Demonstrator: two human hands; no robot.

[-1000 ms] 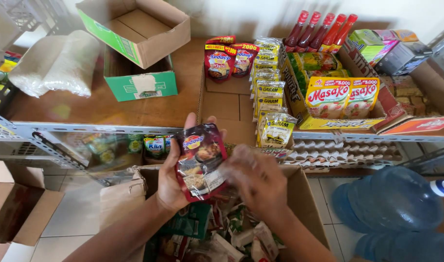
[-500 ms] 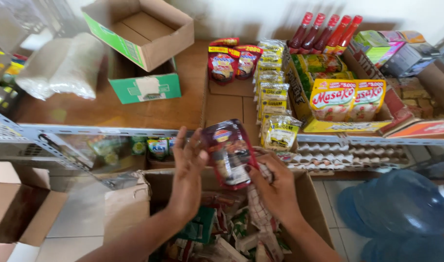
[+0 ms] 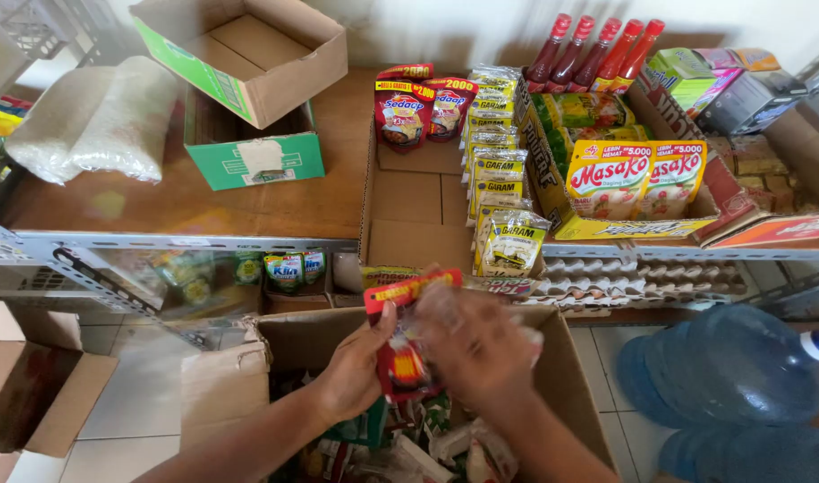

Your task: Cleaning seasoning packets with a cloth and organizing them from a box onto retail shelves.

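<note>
Lowered over the carton [image 3: 575,376], both hands' fingers [image 3: 384,324] clamp the red sachet [image 3: 405,358].

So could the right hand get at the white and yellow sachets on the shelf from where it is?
Probably yes. The white and yellow sachets stand at the shelf's front edge just above the right hand, with nothing between; but the hand is busy on the red packet.

Hands: I see my left hand [image 3: 356,380] and right hand [image 3: 476,353] gripping a red sachet pack [image 3: 402,344].
Below: open cardboard box [image 3: 230,385] of packets.
</note>
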